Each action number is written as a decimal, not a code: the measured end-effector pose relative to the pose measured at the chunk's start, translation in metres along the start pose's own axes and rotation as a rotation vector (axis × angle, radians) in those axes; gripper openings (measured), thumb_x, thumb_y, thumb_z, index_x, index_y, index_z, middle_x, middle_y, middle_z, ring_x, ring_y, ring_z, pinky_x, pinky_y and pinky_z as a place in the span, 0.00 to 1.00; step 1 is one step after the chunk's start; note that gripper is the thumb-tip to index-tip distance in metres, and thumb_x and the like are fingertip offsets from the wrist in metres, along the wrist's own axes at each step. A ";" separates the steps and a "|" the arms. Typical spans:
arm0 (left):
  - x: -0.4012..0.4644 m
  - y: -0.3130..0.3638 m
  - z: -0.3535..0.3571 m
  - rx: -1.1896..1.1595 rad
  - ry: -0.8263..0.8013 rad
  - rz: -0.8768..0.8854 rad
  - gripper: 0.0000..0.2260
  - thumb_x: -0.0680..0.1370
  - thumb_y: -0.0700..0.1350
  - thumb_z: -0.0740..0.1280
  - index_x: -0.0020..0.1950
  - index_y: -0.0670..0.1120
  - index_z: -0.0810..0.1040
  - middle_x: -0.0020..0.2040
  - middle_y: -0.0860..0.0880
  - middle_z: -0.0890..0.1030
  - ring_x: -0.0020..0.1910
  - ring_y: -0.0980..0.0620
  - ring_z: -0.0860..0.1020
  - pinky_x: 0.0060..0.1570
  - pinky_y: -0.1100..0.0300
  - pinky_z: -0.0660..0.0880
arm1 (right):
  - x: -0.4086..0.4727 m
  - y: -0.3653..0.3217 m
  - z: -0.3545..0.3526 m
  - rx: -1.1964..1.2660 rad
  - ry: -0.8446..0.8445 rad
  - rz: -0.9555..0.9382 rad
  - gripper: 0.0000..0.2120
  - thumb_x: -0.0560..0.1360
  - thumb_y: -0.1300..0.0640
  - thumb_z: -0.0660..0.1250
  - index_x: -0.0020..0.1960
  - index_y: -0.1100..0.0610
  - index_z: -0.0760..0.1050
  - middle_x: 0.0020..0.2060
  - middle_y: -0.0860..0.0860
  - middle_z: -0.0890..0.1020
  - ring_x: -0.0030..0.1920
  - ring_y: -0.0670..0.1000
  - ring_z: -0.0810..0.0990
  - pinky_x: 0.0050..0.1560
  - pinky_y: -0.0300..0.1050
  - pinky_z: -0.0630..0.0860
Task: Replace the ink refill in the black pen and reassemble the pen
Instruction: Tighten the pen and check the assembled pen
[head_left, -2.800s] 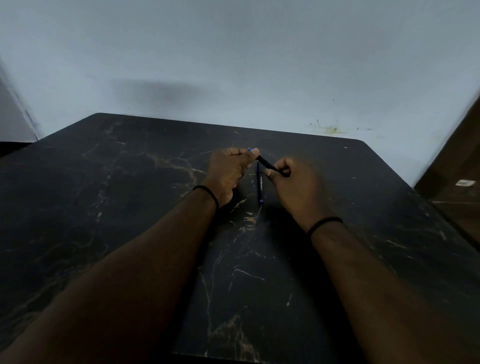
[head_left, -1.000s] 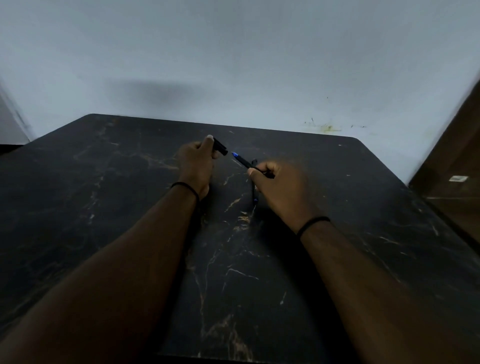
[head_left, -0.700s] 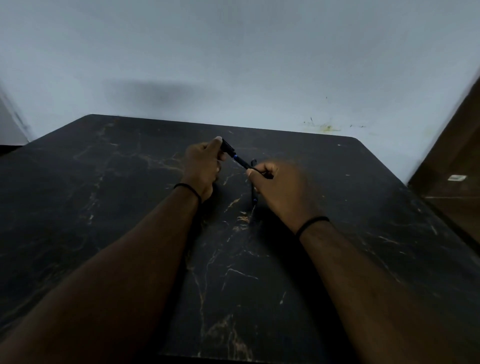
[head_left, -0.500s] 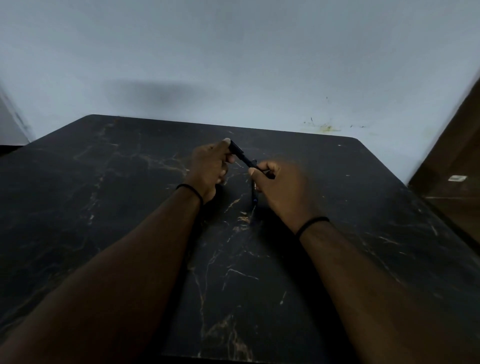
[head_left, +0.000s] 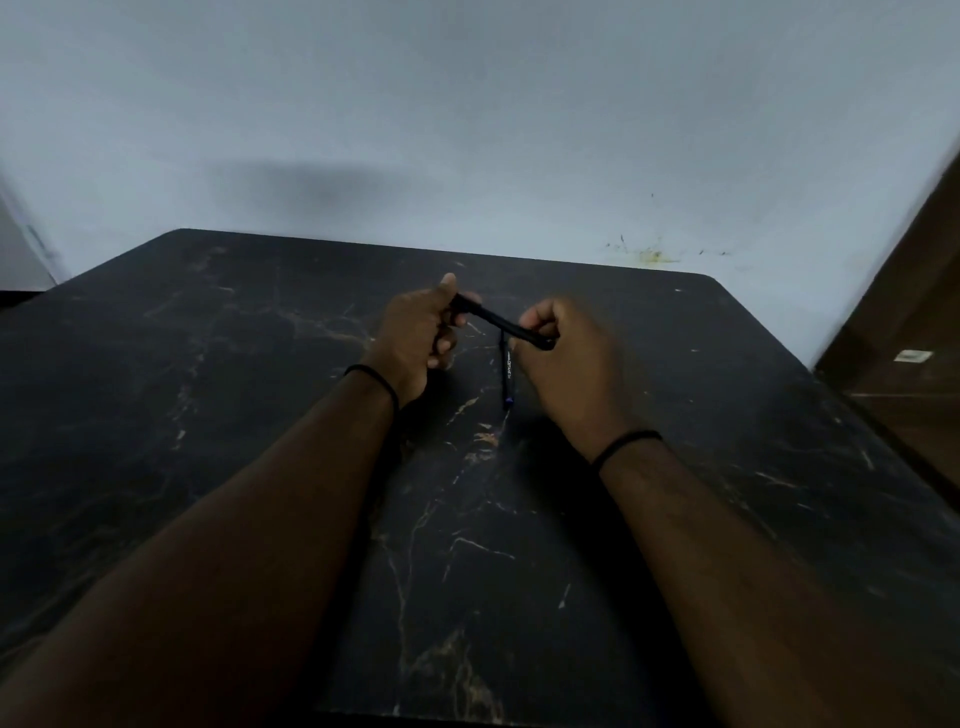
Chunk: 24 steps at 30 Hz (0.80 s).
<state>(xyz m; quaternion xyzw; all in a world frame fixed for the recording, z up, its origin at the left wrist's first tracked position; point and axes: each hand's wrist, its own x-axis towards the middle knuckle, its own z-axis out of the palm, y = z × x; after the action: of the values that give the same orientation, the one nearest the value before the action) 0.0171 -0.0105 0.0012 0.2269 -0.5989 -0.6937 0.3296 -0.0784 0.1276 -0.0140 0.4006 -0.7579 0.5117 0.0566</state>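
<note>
A black pen (head_left: 501, 325) spans the gap between my two hands above the dark marble table (head_left: 260, 415), sloping down from left to right. My left hand (head_left: 418, 335) grips its upper left end, where the cap went on. My right hand (head_left: 563, 358) pinches its lower right end. The joint between cap and barrel shows no gap and no blue tip shows. A second slim dark pen-like piece with white print and a blue end (head_left: 506, 376) lies on the table between my hands, pointing toward me.
A pale wall (head_left: 467, 130) runs behind the table's far edge. A brown wooden door or cabinet (head_left: 914, 312) stands at the right. Black bands circle both my wrists.
My left hand brought the black cap rightward onto the pen's blue-tipped end held by my right hand. The two parts, apart a second ago, now form one line.
</note>
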 end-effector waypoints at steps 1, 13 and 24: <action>0.000 0.000 0.001 0.005 0.000 0.000 0.17 0.84 0.50 0.58 0.49 0.40 0.80 0.35 0.49 0.72 0.25 0.55 0.61 0.20 0.64 0.55 | 0.001 0.002 0.002 -0.003 -0.012 0.021 0.09 0.73 0.55 0.74 0.40 0.46 0.74 0.35 0.42 0.79 0.36 0.40 0.77 0.34 0.35 0.69; -0.001 -0.002 0.000 0.064 -0.027 0.012 0.18 0.85 0.50 0.56 0.50 0.40 0.79 0.35 0.48 0.71 0.26 0.54 0.62 0.22 0.62 0.56 | 0.002 0.004 0.007 -0.025 -0.088 0.036 0.17 0.79 0.48 0.65 0.33 0.51 0.77 0.29 0.36 0.80 0.30 0.37 0.76 0.31 0.38 0.65; 0.000 -0.003 0.008 0.132 -0.006 0.010 0.18 0.84 0.51 0.55 0.45 0.43 0.79 0.31 0.50 0.71 0.22 0.56 0.61 0.19 0.65 0.56 | 0.000 0.002 0.013 -0.019 -0.045 0.045 0.11 0.78 0.49 0.66 0.38 0.50 0.74 0.33 0.48 0.81 0.36 0.49 0.80 0.41 0.54 0.79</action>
<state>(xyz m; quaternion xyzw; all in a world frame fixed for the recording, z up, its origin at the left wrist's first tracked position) 0.0111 -0.0051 -0.0008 0.2430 -0.6455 -0.6516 0.3157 -0.0756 0.1171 -0.0212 0.3943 -0.7728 0.4964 0.0320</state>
